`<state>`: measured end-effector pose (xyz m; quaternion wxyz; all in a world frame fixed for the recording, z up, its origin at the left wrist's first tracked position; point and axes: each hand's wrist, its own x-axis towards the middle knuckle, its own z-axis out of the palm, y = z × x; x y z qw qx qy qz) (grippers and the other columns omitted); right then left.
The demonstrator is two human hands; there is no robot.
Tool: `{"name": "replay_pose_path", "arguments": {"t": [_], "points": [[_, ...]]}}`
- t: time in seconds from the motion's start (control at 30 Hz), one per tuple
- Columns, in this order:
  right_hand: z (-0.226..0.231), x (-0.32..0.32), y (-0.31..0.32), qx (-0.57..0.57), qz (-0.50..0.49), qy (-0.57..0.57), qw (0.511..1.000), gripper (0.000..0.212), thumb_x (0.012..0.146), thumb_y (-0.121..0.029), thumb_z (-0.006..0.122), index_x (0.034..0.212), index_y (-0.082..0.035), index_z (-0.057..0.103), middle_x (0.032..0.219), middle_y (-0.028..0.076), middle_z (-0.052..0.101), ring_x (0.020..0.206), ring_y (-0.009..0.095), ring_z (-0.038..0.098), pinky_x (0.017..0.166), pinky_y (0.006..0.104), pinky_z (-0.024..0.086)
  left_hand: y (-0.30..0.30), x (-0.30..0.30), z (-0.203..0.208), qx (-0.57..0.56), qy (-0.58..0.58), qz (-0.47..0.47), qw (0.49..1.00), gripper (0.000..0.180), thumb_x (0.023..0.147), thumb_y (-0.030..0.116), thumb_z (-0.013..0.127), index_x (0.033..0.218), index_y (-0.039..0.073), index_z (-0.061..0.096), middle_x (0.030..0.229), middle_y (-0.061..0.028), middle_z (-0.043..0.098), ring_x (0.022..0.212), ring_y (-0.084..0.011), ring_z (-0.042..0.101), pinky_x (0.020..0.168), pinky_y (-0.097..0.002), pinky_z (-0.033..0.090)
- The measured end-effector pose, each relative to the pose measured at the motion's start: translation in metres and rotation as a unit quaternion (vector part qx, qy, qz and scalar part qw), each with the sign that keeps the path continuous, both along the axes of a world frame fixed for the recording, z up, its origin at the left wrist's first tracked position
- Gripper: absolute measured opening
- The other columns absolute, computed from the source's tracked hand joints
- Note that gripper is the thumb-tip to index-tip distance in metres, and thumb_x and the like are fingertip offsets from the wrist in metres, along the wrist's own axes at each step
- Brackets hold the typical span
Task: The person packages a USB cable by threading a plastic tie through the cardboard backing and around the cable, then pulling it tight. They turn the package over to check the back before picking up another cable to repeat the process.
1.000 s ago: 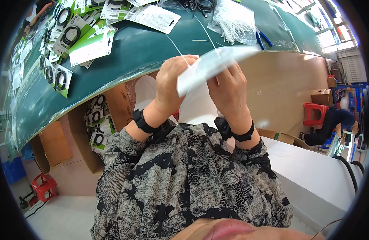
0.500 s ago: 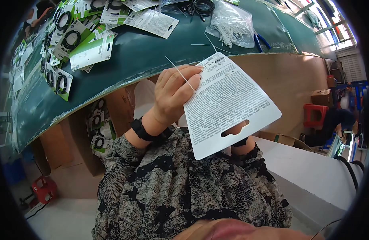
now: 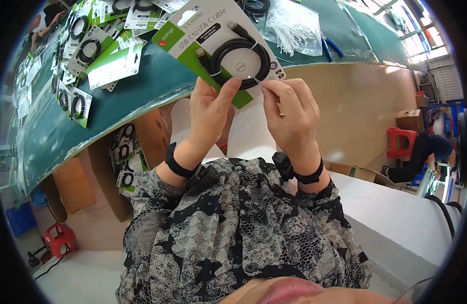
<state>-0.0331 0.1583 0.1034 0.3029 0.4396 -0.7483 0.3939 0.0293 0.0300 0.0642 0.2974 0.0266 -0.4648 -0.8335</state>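
A white and green hang card [image 3: 168, 44] is raised over the near table edge, its front facing up. On it lies a coiled black cable [image 3: 265, 63] with a plug at each end, held by white cable ties. My left hand [image 3: 209, 109] grips the card's lower left edge, the thumb pressed on its front beside the coil. At the lower right of the coil, my right hand [image 3: 294, 111] pinches finger and thumb together on the tip of a thin white cable tie [image 3: 257, 81]. The fingers behind the card are hidden.
Many carded cables [image 3: 99, 53] are heaped on the green table [image 3: 157, 86] at left. A plastic bag of white cable ties [image 3: 293, 28] and blue-handled pliers [image 3: 331, 49] lie at the back. More cards fill a carton below. Red stools [image 3: 399, 142] and a person [image 3: 431, 152] are at right.
The card has flipped from its printed back to its front and moved up and left. My right hand, hidden behind the card before, now shows at the coil.
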Motion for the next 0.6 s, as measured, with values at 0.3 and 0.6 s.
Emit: {"name": "replay_pose_path", "arguments": {"t": [0.3,0.6], "points": [[0.006,-0.004,-0.005,0.061,0.009,0.034,0.997,0.018,0.069,0.005,0.071,0.084,-0.003,0.065,0.075,0.007,0.057,0.068,0.022,0.057,0.06,0.0324,0.048,-0.001,0.001,-0.008,-0.067,-0.025,0.034,0.997,0.03,0.091,0.001,0.059,0.118,-0.001,0.047,0.11,-0.0076,0.061,0.098,-0.0116,0.058,0.085,-0.0253,0.048],[0.005,-0.004,-0.007,0.072,0.009,0.032,0.997,0.017,0.07,0.003,0.072,0.084,-0.003,0.066,0.076,0.006,0.057,0.07,0.023,0.058,0.062,0.0332,0.048,-0.002,-0.001,-0.011,-0.092,-0.029,0.054,0.994,0.028,0.089,0.002,0.062,0.114,-0.003,0.05,0.107,-0.0076,0.063,0.093,-0.0104,0.058,0.081,-0.025,0.048]]}}
